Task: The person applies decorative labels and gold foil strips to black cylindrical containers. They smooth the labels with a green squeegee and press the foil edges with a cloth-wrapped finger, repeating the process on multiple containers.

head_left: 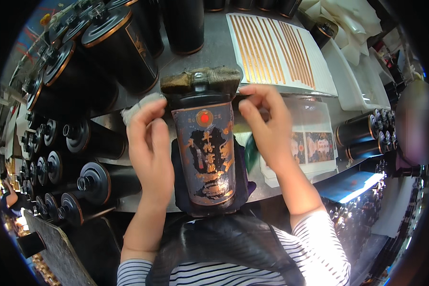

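A black bottle (206, 143) with a grey, gold and copper decorated panel and a red dot lies in front of me, its far end by a worn, yellowish-brown padded block (200, 80). Beneath it is a dark support (243, 188). On the bottle's left side, near its far end, my left hand (150, 148) has its fingers curled together. A crumpled whitish wad (143, 107) shows behind those fingers. Opposite, my right hand (269, 128) is bent in a pinch close to the bottle's far right corner. Whatever either hand pinches is too small to see.
A white sheet with copper-gold strips (276, 52) lies on the metal bench at the far right. Printed decal sheets (314, 145) rest nearer. Several black bottles (121, 45) stand at the left, others lie stacked (93, 183). A white plastic bin (350, 81) is at right.
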Demonstrator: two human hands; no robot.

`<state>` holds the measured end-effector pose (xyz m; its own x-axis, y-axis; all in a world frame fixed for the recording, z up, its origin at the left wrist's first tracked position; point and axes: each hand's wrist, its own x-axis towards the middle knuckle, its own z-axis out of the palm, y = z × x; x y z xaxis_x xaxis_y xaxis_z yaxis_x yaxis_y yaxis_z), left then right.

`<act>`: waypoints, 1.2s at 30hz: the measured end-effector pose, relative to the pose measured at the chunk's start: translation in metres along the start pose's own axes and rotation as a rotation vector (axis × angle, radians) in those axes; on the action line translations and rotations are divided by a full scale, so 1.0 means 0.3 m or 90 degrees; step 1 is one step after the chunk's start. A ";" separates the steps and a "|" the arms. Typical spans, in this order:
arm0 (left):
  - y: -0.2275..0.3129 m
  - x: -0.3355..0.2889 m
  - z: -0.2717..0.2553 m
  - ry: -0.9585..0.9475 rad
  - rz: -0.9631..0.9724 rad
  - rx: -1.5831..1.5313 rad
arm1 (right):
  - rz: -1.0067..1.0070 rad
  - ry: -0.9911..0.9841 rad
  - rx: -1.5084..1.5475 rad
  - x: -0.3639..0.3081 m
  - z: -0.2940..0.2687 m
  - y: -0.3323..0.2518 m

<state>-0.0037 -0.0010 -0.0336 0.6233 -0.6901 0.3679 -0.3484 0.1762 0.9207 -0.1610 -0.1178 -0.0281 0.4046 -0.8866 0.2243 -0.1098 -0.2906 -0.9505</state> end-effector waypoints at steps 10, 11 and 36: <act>0.039 -0.035 -0.035 -0.276 0.087 0.112 | -0.073 -0.274 -0.120 -0.103 -0.029 0.017; 0.022 -0.045 -0.032 -0.251 0.064 0.038 | -0.037 -0.297 -0.123 -0.102 -0.044 -0.013; -0.150 -0.136 -0.139 -0.415 -0.138 -0.141 | -0.078 -0.392 -0.186 -0.134 -0.083 0.003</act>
<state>0.0157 0.0483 -0.0847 0.0938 -0.9920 0.0846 -0.0714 0.0780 0.9944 -0.2001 -0.0915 -0.0328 0.8622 -0.5000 0.0813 -0.2356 -0.5379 -0.8094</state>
